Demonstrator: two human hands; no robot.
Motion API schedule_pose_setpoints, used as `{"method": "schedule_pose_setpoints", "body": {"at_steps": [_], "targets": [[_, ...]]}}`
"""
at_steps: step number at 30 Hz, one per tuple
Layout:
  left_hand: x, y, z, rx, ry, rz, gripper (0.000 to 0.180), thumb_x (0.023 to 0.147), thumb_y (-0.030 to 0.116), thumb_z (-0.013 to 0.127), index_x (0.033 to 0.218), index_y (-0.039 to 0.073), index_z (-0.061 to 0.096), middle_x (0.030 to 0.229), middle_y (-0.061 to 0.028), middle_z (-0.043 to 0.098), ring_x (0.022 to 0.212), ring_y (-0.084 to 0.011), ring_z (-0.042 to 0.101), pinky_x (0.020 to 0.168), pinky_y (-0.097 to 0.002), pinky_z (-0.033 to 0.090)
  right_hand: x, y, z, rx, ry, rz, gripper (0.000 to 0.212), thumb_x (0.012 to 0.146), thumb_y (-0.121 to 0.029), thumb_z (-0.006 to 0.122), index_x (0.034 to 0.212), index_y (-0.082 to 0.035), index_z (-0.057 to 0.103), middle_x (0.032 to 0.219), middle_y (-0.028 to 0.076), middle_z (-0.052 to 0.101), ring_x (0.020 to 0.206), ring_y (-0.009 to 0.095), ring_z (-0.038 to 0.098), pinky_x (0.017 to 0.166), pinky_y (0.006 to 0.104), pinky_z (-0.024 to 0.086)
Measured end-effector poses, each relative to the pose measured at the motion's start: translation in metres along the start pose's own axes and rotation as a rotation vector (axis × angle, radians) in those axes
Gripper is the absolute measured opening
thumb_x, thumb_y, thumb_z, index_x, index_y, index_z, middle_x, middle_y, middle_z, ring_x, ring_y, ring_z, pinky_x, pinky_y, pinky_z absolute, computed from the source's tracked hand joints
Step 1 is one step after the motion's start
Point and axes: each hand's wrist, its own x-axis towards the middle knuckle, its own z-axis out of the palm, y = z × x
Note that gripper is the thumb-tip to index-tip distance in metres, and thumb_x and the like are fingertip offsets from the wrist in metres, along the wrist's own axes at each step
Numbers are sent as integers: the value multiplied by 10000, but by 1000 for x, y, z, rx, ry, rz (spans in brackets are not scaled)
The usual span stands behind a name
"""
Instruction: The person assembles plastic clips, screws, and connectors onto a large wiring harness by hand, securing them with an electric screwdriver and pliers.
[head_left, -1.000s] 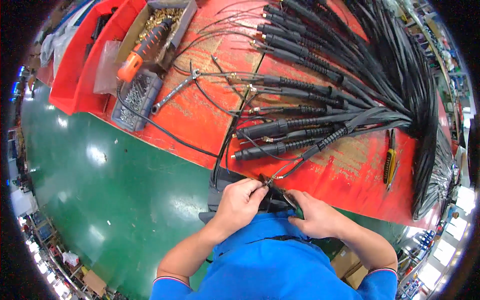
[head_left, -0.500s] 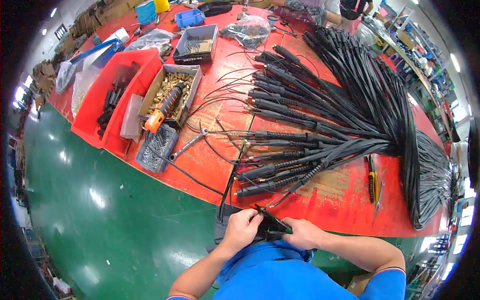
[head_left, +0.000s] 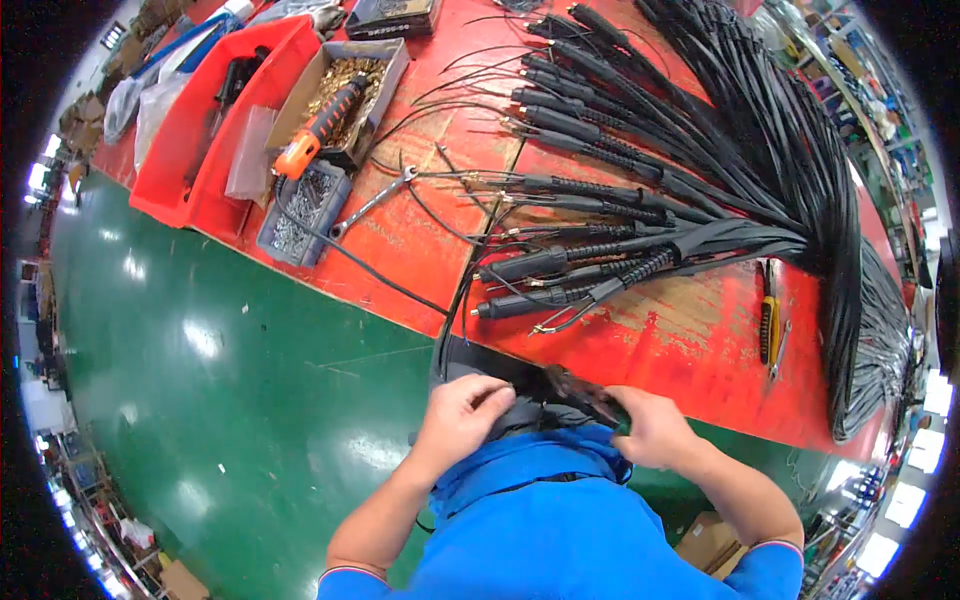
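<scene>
Cable end [head_left: 541, 329] moved away; right fingers [head_left: 632, 398] curl closed round probable pliers [head_left: 590, 397].

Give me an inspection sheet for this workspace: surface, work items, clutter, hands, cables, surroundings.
Surface: red tabletop, worn in patches.
Work items: dark hand tool, near the table's front edge.
Clutter: wrench; orange-and-black power tool; yellow-handled tool.
Hands: left hand, fingers bent together, any contents unclear; right hand, closed around the dark hand tool.
Cables: black cable bundle, ends fanned leftward.
Surroundings: green floor.
</scene>
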Motion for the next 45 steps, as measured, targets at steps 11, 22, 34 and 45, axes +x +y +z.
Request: {"method": "schedule_pose_setpoints", "body": {"at_steps": [11,22,34,45], "targets": [[12,15,-36,-98,167,43,150,926,114,755,1012,-9,761,875,-29,687,759,-97,625,688,-265,508,-33,110,-65,-493,482,200,906,624,-435,895,1368,-60,540,1160,159,598,1067,366,609,891,456,505],[54,64,-37,-113,-541,-348,260,993,285,699,1082,43,737,830,39,674,705,-54,590,618,-250,500,12,77,-37,-305,784,-451,368,752,-212,830,1070,-68,712,1031,125,682,926,332,664,821,446,549],[216,149,-179,-98,553,248,282,1028,242,643,1126,-17,693,921,-50,706,725,-82,624,646,-230,530,81,10,-56,-242,889,-651,394,732,-106,806,1112,-109,702,1103,75,652,1016,306,602,866,458,507],[254,113,-277,348,736,203,275,991,220,652,1133,-7,714,881,-36,696,713,-98,608,637,-267,501,131,-6,-67,-507,632,-819,297,763,-178,713,1058,-148,712,1045,4,682,1032,254,607,879,436,475]]}}
